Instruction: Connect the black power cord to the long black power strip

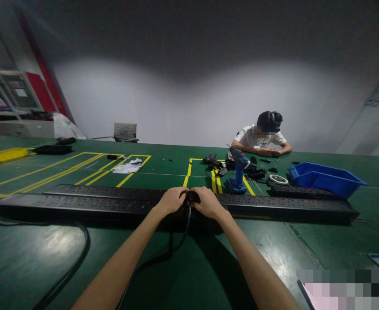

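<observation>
Both my hands meet at the middle of a long black power strip (89,206) lying across the green table. My left hand (173,200) and my right hand (205,201) are closed, fingertips together, around the black end of a cable (188,224). What kind of plug or connector that end is, the fingers hide. From there the cable hangs down in front of the strip and runs toward me between my forearms. A second black power strip (105,191) lies just behind the first. Another black cable (85,241) curves over the table at the left.
Beyond the strips a blue cordless drill (237,170) stands upright, with dark tools and parts around it. A tape roll (278,179) and a blue bin (331,177) lie to the right. White gloves (129,166) and a yellow tray (8,154) are at left. A person (262,137) leans on the far edge.
</observation>
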Demonstrator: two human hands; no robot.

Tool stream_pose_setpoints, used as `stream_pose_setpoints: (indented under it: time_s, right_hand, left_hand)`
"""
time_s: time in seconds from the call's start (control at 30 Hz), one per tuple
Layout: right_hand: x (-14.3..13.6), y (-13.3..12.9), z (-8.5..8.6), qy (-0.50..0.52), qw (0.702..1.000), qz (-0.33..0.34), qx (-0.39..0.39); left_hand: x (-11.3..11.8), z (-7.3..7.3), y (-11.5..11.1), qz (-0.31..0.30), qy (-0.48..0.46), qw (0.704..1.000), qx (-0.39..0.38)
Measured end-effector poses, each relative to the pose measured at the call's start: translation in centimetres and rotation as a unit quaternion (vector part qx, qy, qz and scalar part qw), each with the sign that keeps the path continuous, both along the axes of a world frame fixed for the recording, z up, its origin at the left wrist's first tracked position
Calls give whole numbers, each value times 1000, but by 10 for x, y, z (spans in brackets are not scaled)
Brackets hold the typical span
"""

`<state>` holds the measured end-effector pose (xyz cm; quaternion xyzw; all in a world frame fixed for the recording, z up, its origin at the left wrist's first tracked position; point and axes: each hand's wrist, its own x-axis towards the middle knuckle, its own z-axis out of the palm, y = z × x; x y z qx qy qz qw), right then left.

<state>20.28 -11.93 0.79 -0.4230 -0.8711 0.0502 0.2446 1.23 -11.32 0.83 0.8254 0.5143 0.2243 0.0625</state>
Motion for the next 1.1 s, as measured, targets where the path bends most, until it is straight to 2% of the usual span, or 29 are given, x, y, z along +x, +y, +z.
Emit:
stream_pose_setpoints:
  time_s: [0.33, 0.57, 0.73, 0.9, 1.1]
  right_hand:
    - [-1, 3, -2, 18, 1000, 19, 0]
    - [-2, -3, 2, -42, 999, 24, 18]
    - [-4, -1, 4, -66, 998, 4, 9]
    - [0, 5, 1, 0, 1000, 13, -21]
    - [3, 12, 2, 129, 983, 56, -118]
  left_hand:
    - [-1, -1, 3, 25, 44, 999, -12]
    - [-3, -5, 5, 15, 37, 999, -2]
    - [-4, -6, 7, 17, 34, 999, -4]
    - [-4, -7, 6, 13, 33, 999, 0]
    - [-5, -8, 6, 26, 47, 999, 0]
